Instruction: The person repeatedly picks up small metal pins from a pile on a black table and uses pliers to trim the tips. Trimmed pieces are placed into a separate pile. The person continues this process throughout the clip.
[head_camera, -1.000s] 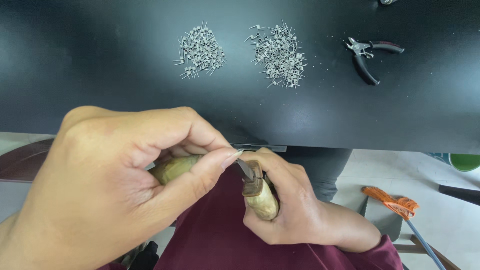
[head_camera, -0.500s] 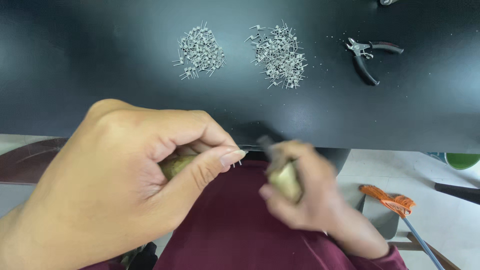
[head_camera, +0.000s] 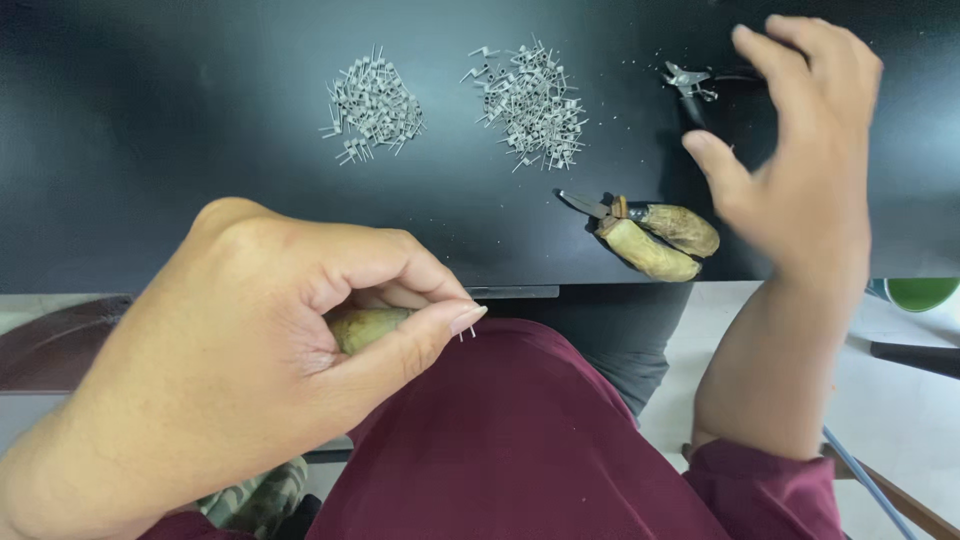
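I am looking down over a black tabletop (head_camera: 200, 150) and my lap. My left hand (head_camera: 250, 370) is hovering off the tabletop's near edge, above my maroon garment (head_camera: 500, 440). Its thumb and forefinger are pressing together on a tiny wire coil (head_camera: 467, 331) whose two thin legs are poking out just past the thumbnail. The other fingers of that hand are curling around a yellowish tool handle (head_camera: 365, 327), of which only a short piece is showing.

My right hand (head_camera: 800, 150) is hanging over the far right part of the tabletop with its fingers spread and curved, gripping nothing. It is just beside a pair of black-handled cutters (head_camera: 690, 85), whose metal head is showing to the left of the fingers while the handles are mostly hidden behind the hand; I cannot tell whether the fingers are touching them.

A pair of pliers with pale yellowish handles (head_camera: 650, 235) is lying near the tabletop's near edge, right of its middle, with its pointed nose aiming left. My right hand is apart from it.

Two heaps of small grey wire coils are sitting towards the far edge: the left heap (head_camera: 368, 105) and the right heap (head_camera: 528, 100), set close to each other but not merging. A few loose specks are scattered near the cutters.
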